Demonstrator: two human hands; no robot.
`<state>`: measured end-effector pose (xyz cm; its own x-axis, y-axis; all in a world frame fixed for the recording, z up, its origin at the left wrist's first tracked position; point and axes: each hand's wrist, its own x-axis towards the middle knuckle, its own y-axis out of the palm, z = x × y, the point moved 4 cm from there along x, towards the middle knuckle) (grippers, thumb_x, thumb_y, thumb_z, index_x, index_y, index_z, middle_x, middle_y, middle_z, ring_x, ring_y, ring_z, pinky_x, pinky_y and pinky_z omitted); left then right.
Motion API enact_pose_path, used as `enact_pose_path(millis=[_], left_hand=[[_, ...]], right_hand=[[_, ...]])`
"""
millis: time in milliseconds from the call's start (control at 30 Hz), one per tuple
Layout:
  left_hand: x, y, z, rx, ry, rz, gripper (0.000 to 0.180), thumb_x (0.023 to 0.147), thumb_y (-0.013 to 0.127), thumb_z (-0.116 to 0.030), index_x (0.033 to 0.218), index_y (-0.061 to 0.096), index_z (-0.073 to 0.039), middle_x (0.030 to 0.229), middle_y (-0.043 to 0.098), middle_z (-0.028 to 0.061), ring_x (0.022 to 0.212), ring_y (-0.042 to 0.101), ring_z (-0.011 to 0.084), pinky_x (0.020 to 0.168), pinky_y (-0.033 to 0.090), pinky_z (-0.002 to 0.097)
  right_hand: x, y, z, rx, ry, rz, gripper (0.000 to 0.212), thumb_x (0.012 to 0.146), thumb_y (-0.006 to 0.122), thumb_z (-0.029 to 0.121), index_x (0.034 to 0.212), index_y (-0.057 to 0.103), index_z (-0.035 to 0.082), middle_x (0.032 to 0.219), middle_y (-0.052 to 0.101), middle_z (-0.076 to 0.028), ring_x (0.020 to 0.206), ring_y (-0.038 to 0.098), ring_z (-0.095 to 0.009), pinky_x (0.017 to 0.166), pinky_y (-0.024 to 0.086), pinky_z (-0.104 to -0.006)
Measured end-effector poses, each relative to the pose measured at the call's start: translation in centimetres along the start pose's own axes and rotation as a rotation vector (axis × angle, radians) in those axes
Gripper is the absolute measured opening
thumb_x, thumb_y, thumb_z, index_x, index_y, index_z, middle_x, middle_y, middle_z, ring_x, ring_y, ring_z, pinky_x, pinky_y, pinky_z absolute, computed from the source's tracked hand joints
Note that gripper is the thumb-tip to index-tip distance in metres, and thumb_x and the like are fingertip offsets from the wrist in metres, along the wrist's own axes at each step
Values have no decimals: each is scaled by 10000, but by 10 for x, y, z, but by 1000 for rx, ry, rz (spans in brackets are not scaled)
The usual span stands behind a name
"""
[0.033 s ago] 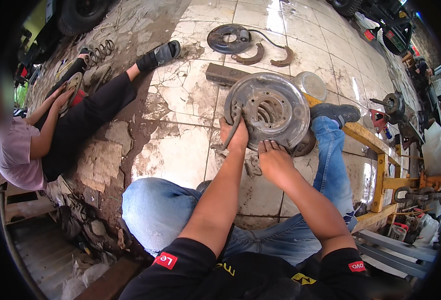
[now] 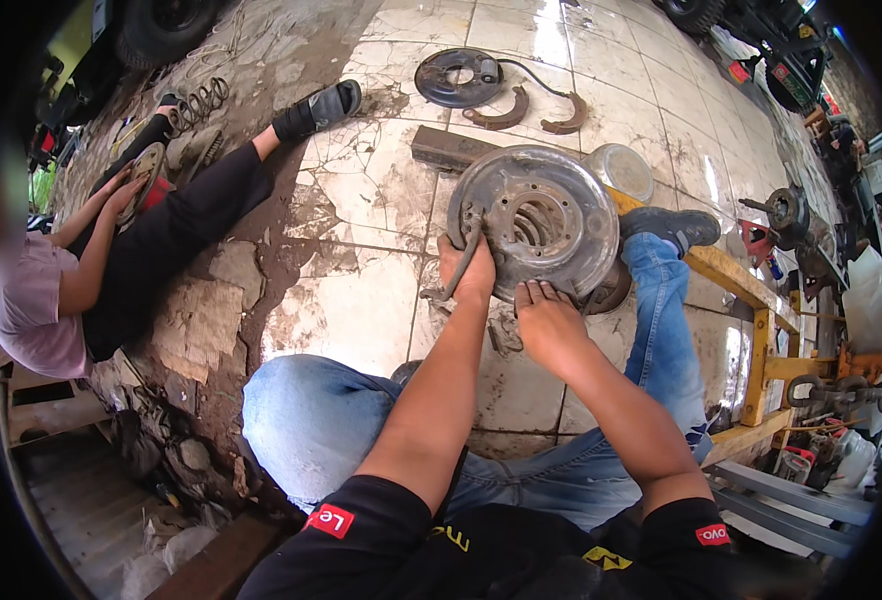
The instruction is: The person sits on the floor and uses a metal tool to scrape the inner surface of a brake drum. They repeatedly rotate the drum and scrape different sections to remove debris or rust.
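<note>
A dark, round brake backing plate (image 2: 491,185) with a ring of bolt holes is tilted up in front of me, above the tiled floor. Through its central hole shows a coil-like or ringed rusty part. At the plate's left edge my left hand (image 2: 473,270) is closed on it, beside a short dark hose (image 2: 464,265); some fingers are hidden behind the rim. My right hand (image 2: 551,318) grips the lower rim, fingers bent over the edge and thumb out of sight. Another rusty round part (image 2: 613,288) lies partly hidden beneath the plate.
Beyond lie a second backing plate (image 2: 441,85), two curved brake shoes (image 2: 502,113), a metal bar (image 2: 441,147) and a round container (image 2: 621,170). A yellow metal frame (image 2: 756,365) stands right. At left, a seated person (image 2: 46,295) holds a round part.
</note>
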<state>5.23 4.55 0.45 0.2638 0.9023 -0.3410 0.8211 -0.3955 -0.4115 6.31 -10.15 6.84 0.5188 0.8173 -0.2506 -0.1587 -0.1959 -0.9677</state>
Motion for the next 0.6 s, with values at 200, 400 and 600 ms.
enact_pose_path(millis=[200, 400, 600], left_hand=[[0, 0, -2, 1, 25, 2, 490, 842, 654, -421, 1114, 575, -20, 1010, 679, 254, 983, 643, 423, 880, 488, 471], [-6, 1, -3, 24, -3, 8, 502, 842, 651, -420, 1122, 566, -12, 1009, 677, 260, 982, 643, 425, 879, 488, 474], [0, 3, 3, 21, -24, 28, 507, 837, 659, -424, 1120, 562, -15, 1021, 673, 266, 982, 644, 429, 881, 493, 474]], right_hand=[[7, -4, -3, -50, 23, 63, 410, 904, 488, 114, 1250, 533, -102, 1308, 566, -265, 1223, 561, -350, 1018, 425, -441], [11, 0, -9, -119, 120, 102, 403, 888, 517, 120, 1226, 546, -99, 1294, 572, -269, 1222, 559, -361, 1025, 420, -458], [10, 3, -10, -106, 105, 93, 496, 885, 520, 119, 1313, 495, -131, 1315, 554, -295, 1246, 550, -370, 1061, 398, -461]])
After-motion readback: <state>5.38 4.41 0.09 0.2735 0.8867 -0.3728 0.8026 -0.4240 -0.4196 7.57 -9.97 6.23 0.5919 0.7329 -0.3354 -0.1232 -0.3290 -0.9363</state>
